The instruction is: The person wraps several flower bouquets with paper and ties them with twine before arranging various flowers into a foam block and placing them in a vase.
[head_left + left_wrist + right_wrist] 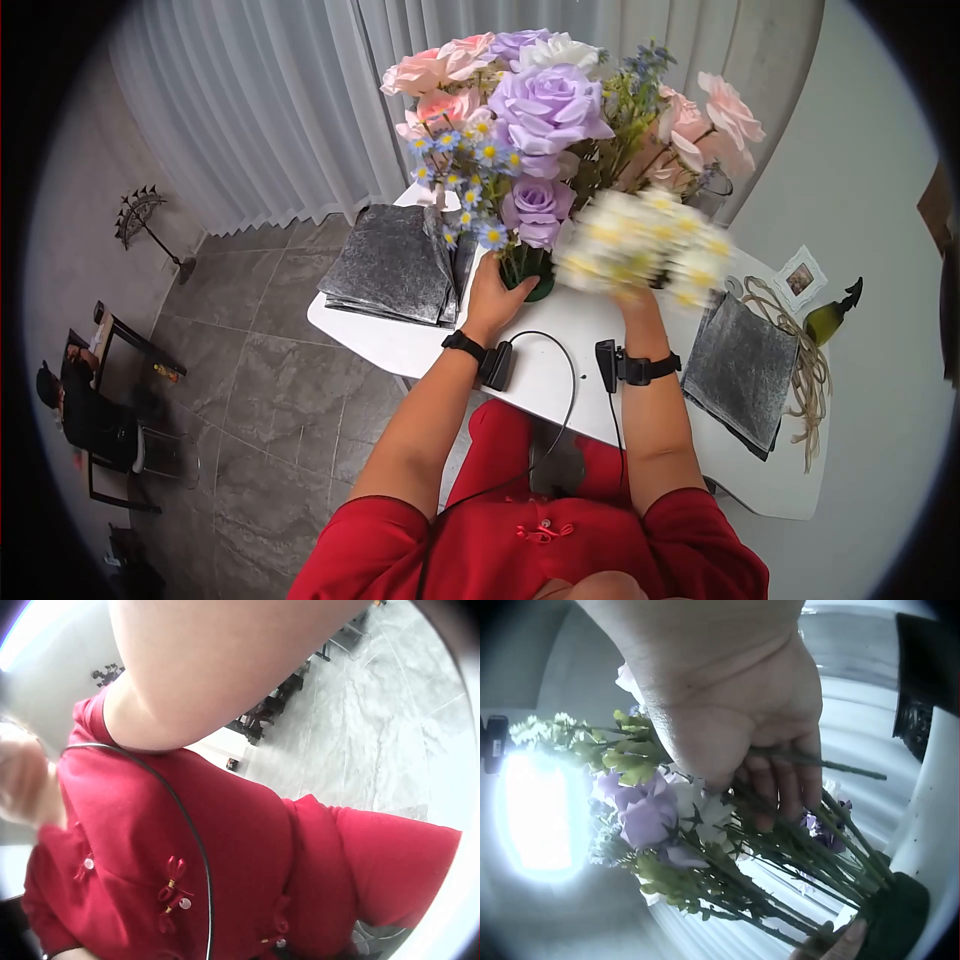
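My right hand (727, 705) grips the green stem (847, 768) of a bunch of white and yellow daisies (645, 240). The stem's bare end sticks out past the fingers. In the head view the daisies are blurred and cover most of that hand. Low on the arrangement, my left hand (492, 302) holds a round dark green flower base (900, 919), thumb at its front. Many stems stand up from this base, carrying purple roses (550, 105), pink roses (435, 70) and small blue flowers (470, 170). The left wrist view shows only clothing, an arm and the floor.
Dark grey sheets are stacked at the left (390, 265) and right (740, 360) of the white table (560, 345). Beside the right stack lie beige cords (812, 385), a small white picture frame (800, 278) and a green bottle-like object (825, 322). Another person (100, 420) sits far left.
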Motion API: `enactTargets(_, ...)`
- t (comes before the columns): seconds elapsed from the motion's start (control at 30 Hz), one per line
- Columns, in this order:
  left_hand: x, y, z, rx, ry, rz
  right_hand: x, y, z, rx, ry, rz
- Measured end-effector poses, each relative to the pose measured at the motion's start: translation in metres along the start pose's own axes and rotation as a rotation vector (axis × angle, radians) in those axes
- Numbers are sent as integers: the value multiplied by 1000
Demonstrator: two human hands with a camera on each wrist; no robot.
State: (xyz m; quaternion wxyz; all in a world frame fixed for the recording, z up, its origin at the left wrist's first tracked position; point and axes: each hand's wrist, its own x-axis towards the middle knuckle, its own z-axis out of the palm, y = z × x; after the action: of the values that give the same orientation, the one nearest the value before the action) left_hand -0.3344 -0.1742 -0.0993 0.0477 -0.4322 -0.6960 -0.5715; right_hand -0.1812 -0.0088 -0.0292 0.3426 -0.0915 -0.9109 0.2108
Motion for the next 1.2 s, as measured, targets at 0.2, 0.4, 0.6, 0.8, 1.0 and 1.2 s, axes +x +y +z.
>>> enactTargets(0.2, -1, 3, -5, 116, -84, -164, 14, -38, -14, 425, -89, 488)
enactTargets(0.4, -2, 4, -4, 121, -62, -99, 15, -24, 24, 371, -30, 500)
enactTargets(0.6, -1, 6, -5, 113, -54, -52, 8, -24, 29, 119, 116, 270)
enactTargets(0.8, -1, 9, -6, 128, -69, -109, 8, -33, 21, -1, 157, 273)
enactTargets(1.0, -1, 11, -5, 46, -50, -80, 9, -42, 16, -39, 121, 308)
enactTargets(1.2, -2, 13, -7, 143, -92, -70, 14, -41, -9, 71, 345, 48)
